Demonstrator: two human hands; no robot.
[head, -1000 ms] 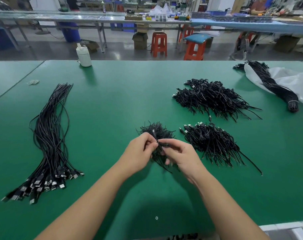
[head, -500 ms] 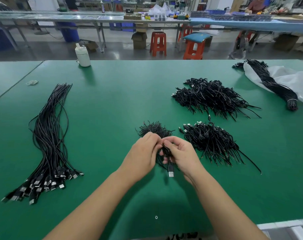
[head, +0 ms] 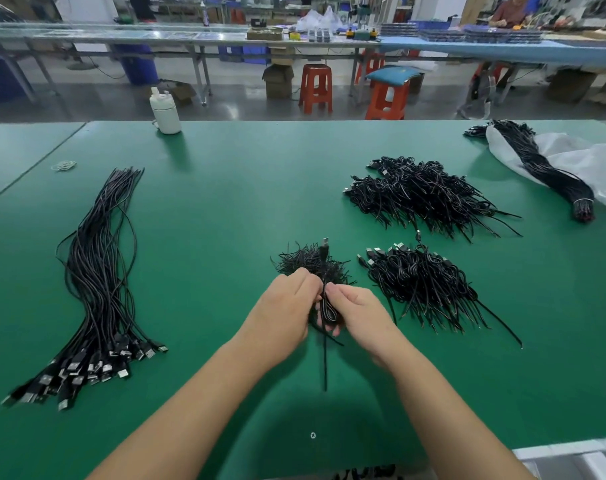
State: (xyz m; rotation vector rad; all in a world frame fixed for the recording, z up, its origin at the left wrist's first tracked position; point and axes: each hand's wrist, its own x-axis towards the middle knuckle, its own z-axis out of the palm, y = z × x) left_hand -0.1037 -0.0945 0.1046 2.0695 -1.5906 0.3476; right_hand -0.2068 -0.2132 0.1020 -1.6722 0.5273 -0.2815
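Observation:
My left hand [head: 284,308] and my right hand [head: 358,315] meet over the green table [head: 225,220] and both grip one folded black USB cable [head: 327,308]. Its plug end sticks up past my fingers and its loose tail hangs down toward me. Just behind my hands lies a small heap of short black ties [head: 310,263].
A long bundle of black USB cables [head: 97,289] lies at the left. Two piles of coiled cables [head: 422,285] [head: 422,195] sit to the right. A tied bundle [head: 551,171] rests on a white plastic bag [head: 578,161] at far right. A white bottle [head: 165,112] stands at the back edge.
The cable has turned in my hands: its plug, which hung below my fingers, now points up beyond them, and the tail hangs toward me.

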